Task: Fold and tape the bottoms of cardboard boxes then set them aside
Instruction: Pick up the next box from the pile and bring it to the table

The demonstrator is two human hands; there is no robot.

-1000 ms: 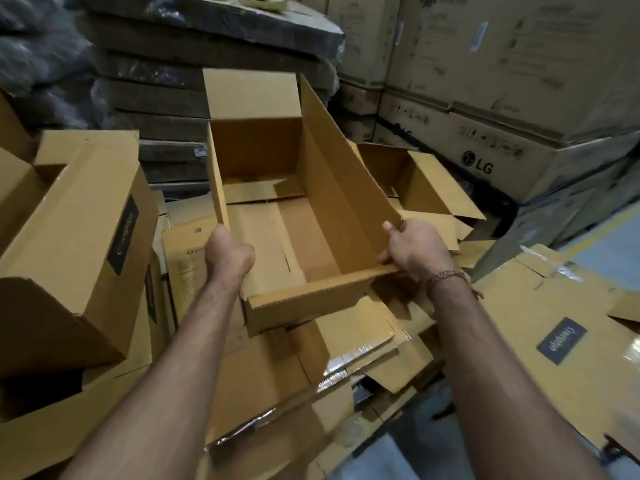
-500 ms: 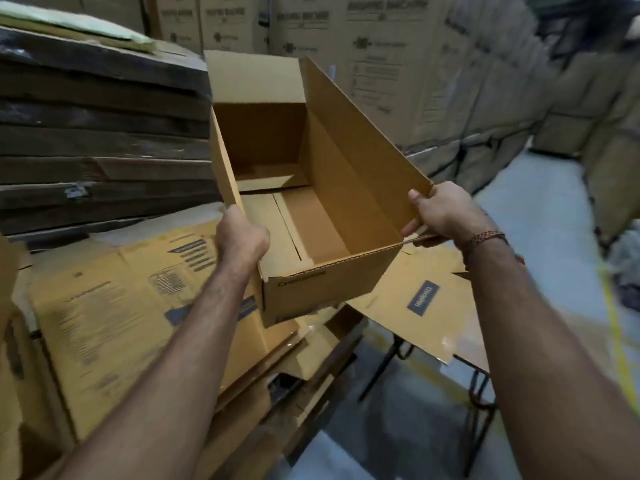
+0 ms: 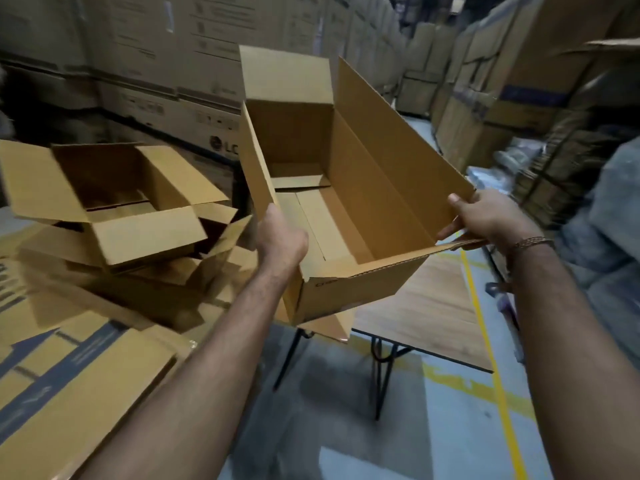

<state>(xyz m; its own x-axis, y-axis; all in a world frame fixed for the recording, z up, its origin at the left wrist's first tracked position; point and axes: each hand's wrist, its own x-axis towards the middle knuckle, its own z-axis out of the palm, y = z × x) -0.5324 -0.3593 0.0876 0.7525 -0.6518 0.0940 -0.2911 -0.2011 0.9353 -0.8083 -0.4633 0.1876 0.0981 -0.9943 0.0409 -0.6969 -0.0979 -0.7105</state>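
Head view: 1 open cardboard box (image 3: 349, 202) is held in the air above the near edge of a wooden tabletop (image 3: 426, 306), open side up, top flaps raised.
Left hand (image 3: 282, 237): fingers wrap the box's left wall near its near corner.
Right hand (image 3: 485, 216): fingers pinch the near end of the right flap.
Beside it: another open box (image 3: 114, 199) sits tilted on flattened cartons (image 3: 69, 375) to the left.
Background: stacked cartons (image 3: 173, 64) line the aisle.
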